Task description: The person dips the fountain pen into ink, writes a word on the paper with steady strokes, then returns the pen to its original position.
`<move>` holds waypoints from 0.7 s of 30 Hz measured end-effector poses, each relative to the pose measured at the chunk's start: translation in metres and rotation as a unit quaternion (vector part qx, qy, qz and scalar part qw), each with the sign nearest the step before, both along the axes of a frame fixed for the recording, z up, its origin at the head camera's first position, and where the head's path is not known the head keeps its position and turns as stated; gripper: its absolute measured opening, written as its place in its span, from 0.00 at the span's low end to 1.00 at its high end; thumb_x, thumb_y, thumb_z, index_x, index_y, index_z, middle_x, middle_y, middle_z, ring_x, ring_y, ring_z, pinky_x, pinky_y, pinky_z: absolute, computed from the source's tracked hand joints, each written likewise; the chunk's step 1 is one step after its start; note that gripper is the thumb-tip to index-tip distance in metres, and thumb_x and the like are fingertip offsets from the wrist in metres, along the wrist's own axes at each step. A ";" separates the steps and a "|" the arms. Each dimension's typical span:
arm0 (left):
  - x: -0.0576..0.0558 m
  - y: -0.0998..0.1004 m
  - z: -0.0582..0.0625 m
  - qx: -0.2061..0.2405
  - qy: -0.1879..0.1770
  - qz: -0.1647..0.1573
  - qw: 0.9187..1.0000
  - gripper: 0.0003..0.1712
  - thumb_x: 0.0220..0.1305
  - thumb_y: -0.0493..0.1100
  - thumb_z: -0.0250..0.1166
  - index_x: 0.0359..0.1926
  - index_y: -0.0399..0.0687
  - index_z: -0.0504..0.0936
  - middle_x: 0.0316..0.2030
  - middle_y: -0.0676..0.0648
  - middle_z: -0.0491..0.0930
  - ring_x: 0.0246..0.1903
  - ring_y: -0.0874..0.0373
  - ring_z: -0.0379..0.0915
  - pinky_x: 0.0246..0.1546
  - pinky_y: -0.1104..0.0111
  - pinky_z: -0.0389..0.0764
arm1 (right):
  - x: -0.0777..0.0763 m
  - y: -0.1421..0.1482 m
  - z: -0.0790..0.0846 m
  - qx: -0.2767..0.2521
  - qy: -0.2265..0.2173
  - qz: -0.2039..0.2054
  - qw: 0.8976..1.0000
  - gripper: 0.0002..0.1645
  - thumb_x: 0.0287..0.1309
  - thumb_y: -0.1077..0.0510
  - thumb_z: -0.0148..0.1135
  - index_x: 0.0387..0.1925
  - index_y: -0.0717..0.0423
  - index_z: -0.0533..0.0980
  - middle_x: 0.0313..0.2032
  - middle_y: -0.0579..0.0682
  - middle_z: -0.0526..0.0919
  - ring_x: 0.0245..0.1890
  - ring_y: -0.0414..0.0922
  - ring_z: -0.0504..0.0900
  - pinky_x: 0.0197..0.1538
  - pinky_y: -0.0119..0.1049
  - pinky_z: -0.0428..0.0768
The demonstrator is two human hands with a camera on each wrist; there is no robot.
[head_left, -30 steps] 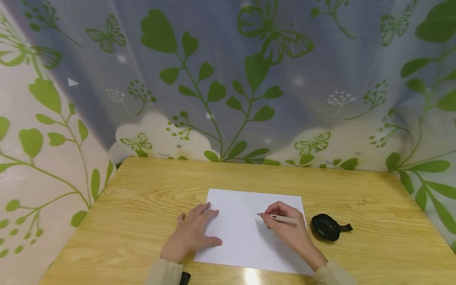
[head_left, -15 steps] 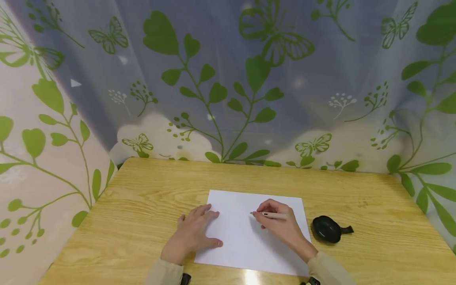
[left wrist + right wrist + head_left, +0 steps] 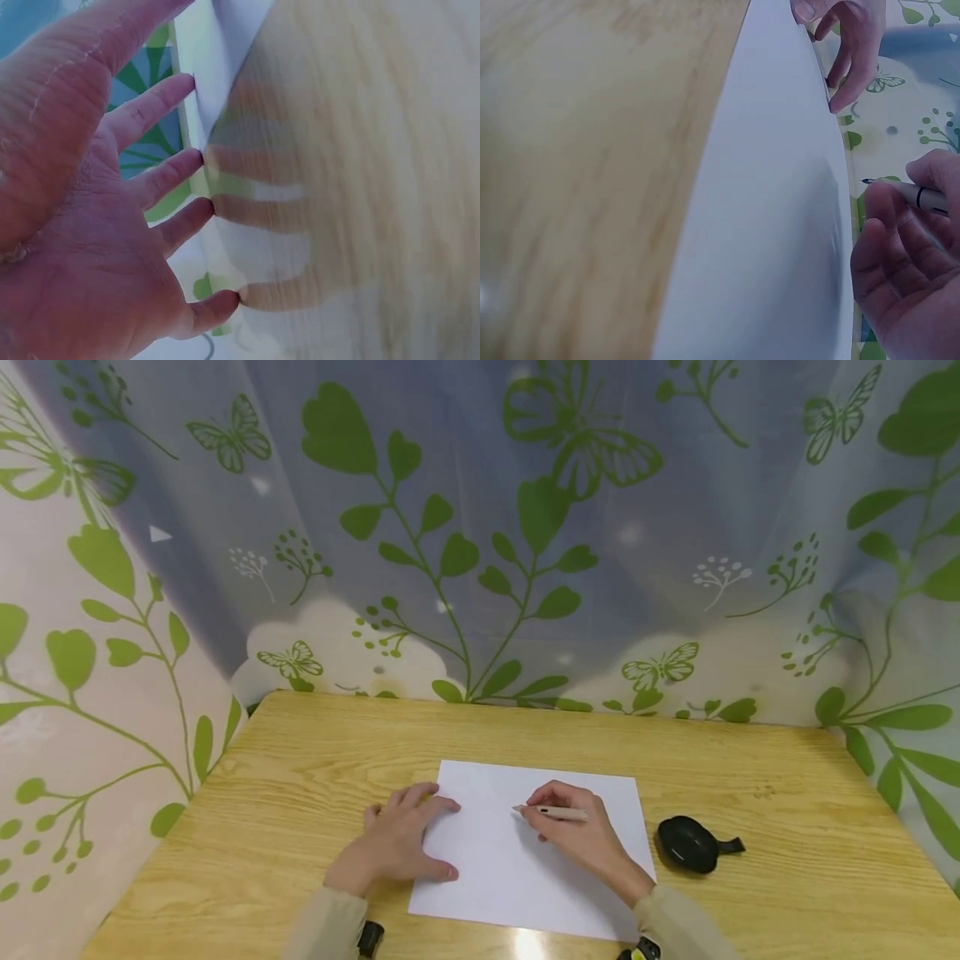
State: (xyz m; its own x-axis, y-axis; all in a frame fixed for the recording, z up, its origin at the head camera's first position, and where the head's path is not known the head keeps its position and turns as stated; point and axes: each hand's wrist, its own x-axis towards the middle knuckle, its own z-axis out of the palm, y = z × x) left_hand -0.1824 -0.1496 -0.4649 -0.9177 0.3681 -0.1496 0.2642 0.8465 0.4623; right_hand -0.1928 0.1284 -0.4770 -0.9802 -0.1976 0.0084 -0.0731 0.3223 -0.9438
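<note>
A sheet of white paper lies on the wooden table in the head view, its surface showing no marks. My right hand pinches a light-coloured pen between thumb and fingers above the sheet's middle. Seen from the right wrist, the pen's dark tip points away from the hand, raised over the paper. My left hand has its fingers spread at the sheet's left edge, thumb and index finger overlapping the paper. In the left wrist view those fingertips touch the tabletop near the paper's corner.
To the right of the paper is a small black pan-shaped dish with a short handle. A curtain with green leaves and butterflies hangs behind the table. Dark bands sit at both wrists.
My right hand has carried the pen leftward over the paper. The left hand has slid slightly left, so less of it covers the sheet.
</note>
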 end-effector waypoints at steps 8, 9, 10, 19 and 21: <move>-0.002 -0.005 0.004 0.011 -0.028 -0.006 1.000 0.46 0.45 0.62 0.81 0.66 0.66 0.74 0.76 0.47 0.60 0.74 0.36 0.54 0.63 0.21 0.49 | -0.002 -0.002 -0.001 0.006 -0.001 0.003 1.000 0.07 0.60 0.56 0.73 0.36 0.54 0.84 0.32 0.57 0.89 0.24 0.45 0.86 0.29 0.31 0.80; -0.002 -0.005 0.005 0.012 -0.031 -0.004 0.999 0.46 0.45 0.62 0.81 0.66 0.66 0.73 0.76 0.47 0.60 0.75 0.36 0.53 0.62 0.20 0.49 | -0.003 -0.002 0.000 0.005 -0.003 0.003 1.000 0.07 0.60 0.56 0.73 0.36 0.54 0.83 0.32 0.58 0.89 0.24 0.45 0.86 0.29 0.31 0.80; -0.002 -0.004 0.005 0.011 -0.034 -0.002 0.999 0.47 0.44 0.62 0.81 0.66 0.66 0.73 0.77 0.47 0.59 0.75 0.36 0.53 0.62 0.20 0.48 | -0.003 -0.002 0.000 0.006 -0.004 0.003 1.000 0.07 0.60 0.56 0.73 0.36 0.54 0.83 0.32 0.58 0.89 0.24 0.45 0.85 0.29 0.31 0.80; -0.002 0.001 0.001 -0.005 -0.038 0.012 0.999 0.46 0.45 0.64 0.80 0.66 0.68 0.71 0.77 0.47 0.57 0.77 0.37 0.49 0.61 0.18 0.47 | -0.009 -0.003 -0.002 0.004 -0.003 0.004 1.000 0.06 0.60 0.57 0.73 0.36 0.55 0.84 0.31 0.59 0.88 0.24 0.44 0.85 0.28 0.31 0.79; -0.002 0.002 0.001 -0.004 -0.037 0.013 0.999 0.46 0.45 0.64 0.81 0.65 0.68 0.71 0.77 0.47 0.57 0.77 0.37 0.50 0.61 0.18 0.47 | -0.010 -0.003 -0.002 0.002 -0.004 0.004 1.000 0.06 0.60 0.57 0.73 0.36 0.55 0.84 0.32 0.60 0.89 0.24 0.44 0.85 0.29 0.31 0.79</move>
State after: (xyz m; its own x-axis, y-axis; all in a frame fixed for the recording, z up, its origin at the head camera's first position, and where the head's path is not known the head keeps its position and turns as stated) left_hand -0.1848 -0.1477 -0.4636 -0.9129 0.3436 -0.2202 0.2081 0.8561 0.4731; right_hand -0.2023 0.1251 -0.4785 -0.9786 -0.2056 0.0006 -0.0689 0.3250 -0.9432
